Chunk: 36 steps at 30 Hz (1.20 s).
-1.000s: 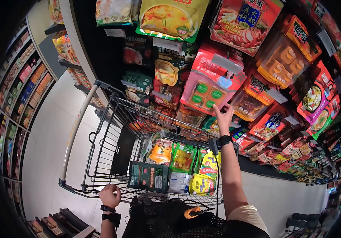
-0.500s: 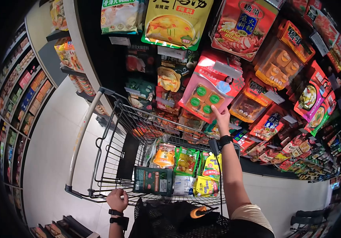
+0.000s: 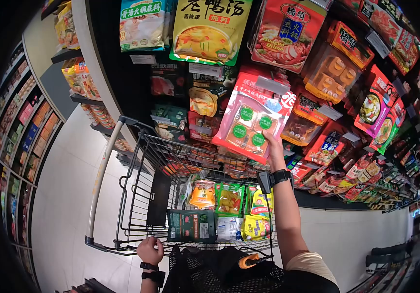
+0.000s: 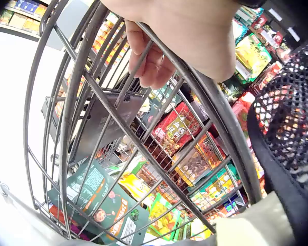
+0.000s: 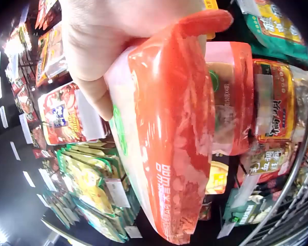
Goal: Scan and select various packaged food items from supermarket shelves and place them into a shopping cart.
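My right hand (image 3: pixel 275 149) grips the lower right edge of a pink and red package (image 3: pixel 250 122) with four green-labelled blocks behind its clear window. In the right wrist view the thumb lies on the face of this package (image 5: pixel 164 138), which stands in front of a similar one. My left hand (image 3: pixel 150 250) is at the near rim of the cart, fingers curled. The left wrist view shows the left hand (image 4: pixel 169 36) over the cart's black rim bar (image 4: pixel 220 110), its fingertips hanging inside the wire.
The wire cart holds a dark green bag (image 3: pixel 192 225), an orange-labelled pack (image 3: pixel 202 194), a green pack (image 3: pixel 229 199) and yellow packs (image 3: pixel 256 227). Packages hang on the shelf wall ahead, among them a red one (image 3: pixel 288 34). The cart handle (image 3: pixel 103 180) is at the left.
The pink and red package has come lower and nearer, and my right hand now holds it further round its edge. My left hand appears further right along the cart's near side.
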{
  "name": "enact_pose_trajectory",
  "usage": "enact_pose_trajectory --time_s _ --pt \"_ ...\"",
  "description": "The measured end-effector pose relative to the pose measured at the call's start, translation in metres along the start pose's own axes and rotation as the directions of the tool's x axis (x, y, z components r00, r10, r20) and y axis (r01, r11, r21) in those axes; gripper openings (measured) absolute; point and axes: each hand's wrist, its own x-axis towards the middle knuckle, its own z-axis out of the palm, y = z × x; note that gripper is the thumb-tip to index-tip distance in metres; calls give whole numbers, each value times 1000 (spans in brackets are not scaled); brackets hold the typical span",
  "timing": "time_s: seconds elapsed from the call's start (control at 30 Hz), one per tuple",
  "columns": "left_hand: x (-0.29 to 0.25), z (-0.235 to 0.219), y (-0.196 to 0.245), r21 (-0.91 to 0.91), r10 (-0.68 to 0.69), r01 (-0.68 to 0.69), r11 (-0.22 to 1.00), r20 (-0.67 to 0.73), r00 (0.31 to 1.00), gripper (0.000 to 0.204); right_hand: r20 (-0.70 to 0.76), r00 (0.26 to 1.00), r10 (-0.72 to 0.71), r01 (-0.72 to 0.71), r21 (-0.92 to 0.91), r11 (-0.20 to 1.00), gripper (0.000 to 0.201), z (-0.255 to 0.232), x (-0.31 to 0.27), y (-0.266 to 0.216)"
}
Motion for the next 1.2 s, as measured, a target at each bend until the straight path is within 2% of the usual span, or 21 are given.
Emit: enact_pose_trajectory --time_s 0.2,0.27,0.43,0.53,0.7,0.77,0.83,0.9,0.93,0.97,1.03,1.1,1.17,1.2 --pt "-2 0 -1 -6 -10 10 1000 -12 1000 15 43 997 60 -60 -7 998 34 3 -20 -15" --pt "0 0 0 1 -2 2 1000 -14 1000 15 74 992 102 -105 41 994 34 8 -30 -21" --pt "1 -2 1 -2 -4 4 1000 -17 1000 15 75 991 113 -117 42 992 36 20 -62 -20" --pt "-3 -3 2 1 -11 11 1000 -10 1000 15 163 977 134 -120 -95 988 37 11 -82 -5" --pt "-4 -6 1 -3 -31 31 1000 15 999 14 177 973 145 -121 -139 983 36 20 -118 -8" --pt "-5 -6 1 -1 -39 39 999 32 999 13 201 962 182 -134 -232 963 35 15 -127 -9" --pt "-2 -8 2 15 -72 71 997 70 995 13 198 964 176 -137 -196 971 35 14 -134 -11" --pt "-3 -10 1 40 -134 129 991 251 959 15 211 961 180 -162 -100 982 36 13 -142 -11" --pt "-2 -10 -3 15 -138 141 990 315 939 18 226 958 178 -163 -84 983 36 14 -145 -10" --pt "7 -19 9 -17 -137 149 989 301 944 17 231 955 184 -168 -86 982 36 15 -148 -11" --pt "25 -36 34 -252 -86 144 957 228 970 15 188 962 197 -199 -4 980 37 22 -156 -13" --pt "53 -56 65 -548 -110 272 791 310 944 15 175 957 229 -235 9 972 38 27 -166 -10" --pt "71 -60 81 -708 -52 349 614 406 913 20 73 966 246 -252 72 965 39 33 -177 -6" --pt "82 -59 91 -766 -6 350 539 412 911 22 85 959 272 -279 88 956 40 36 -179 -7"
